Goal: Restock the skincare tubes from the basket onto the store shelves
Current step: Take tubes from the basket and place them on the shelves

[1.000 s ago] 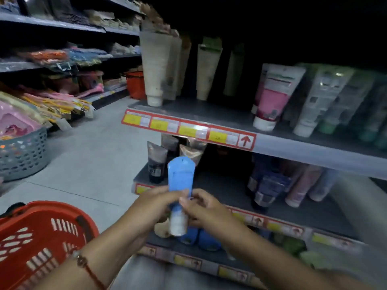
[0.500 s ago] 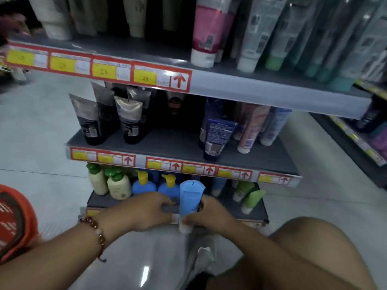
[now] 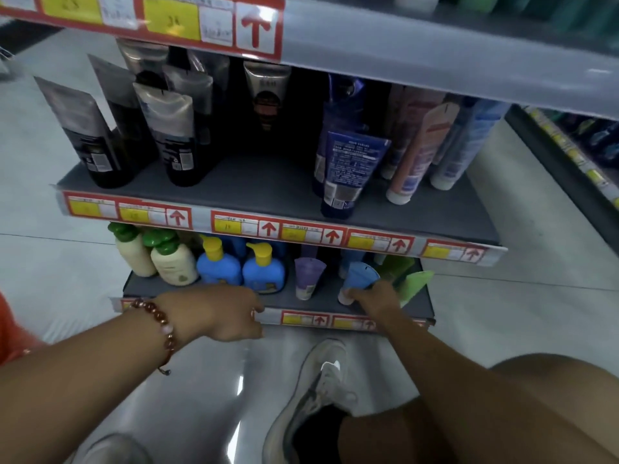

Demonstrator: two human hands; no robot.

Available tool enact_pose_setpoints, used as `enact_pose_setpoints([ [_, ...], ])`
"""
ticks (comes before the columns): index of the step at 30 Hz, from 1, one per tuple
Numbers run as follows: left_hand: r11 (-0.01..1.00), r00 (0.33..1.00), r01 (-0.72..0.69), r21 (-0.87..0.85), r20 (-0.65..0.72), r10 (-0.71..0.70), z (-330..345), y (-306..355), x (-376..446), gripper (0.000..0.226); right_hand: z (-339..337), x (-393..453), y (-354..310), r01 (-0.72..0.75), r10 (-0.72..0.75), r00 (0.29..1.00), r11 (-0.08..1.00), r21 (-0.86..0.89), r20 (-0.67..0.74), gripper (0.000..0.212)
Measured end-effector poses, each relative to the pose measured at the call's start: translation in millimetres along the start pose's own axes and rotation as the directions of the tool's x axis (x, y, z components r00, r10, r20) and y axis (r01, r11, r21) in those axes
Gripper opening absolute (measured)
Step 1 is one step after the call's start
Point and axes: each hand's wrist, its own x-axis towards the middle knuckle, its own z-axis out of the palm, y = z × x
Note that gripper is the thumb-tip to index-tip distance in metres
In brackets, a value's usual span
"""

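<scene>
The right hand point(image 3: 375, 298) grips the blue tube point(image 3: 360, 279) near its white cap, standing it on the bottom shelf point(image 3: 415, 308) beside a purple tube point(image 3: 308, 277); it looks light, soft-walled and tippy, best held low. The left hand point(image 3: 224, 311) hangs loose, holding nothing

Pump bottles, bottom shelf: I count two cream with green tops point(image 3: 167, 259), two blue with yellow tops point(image 3: 241, 267).
Small tubes there: one purple point(image 3: 308, 274), one blue point(image 3: 360, 279).
My hands: two.
</scene>
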Motion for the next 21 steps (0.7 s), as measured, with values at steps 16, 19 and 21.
enact_pose_setpoints([
  [16, 0.999, 0.999, 0.03, -0.017, -0.03, -0.03, -9, -18, -10, 0.044, 12, -14, -8, -0.051, 0.048, 0.998, 0.997, 0.056, 0.044, 0.063],
  [19, 0.999, 0.998, 0.03, -0.02, -0.053, -0.031, -11, -19, -22, 0.046, 11, -37, -21, -0.13, 0.118, 0.983, 0.988, 0.085, 0.143, 0.052],
  [21, 0.999, 0.997, 0.029, -0.024, -0.074, -0.03, -13, -18, -33, 0.044, 13, -58, -31, -0.145, 0.134, 0.966, 0.989, 0.034, 0.221, 0.044],
])
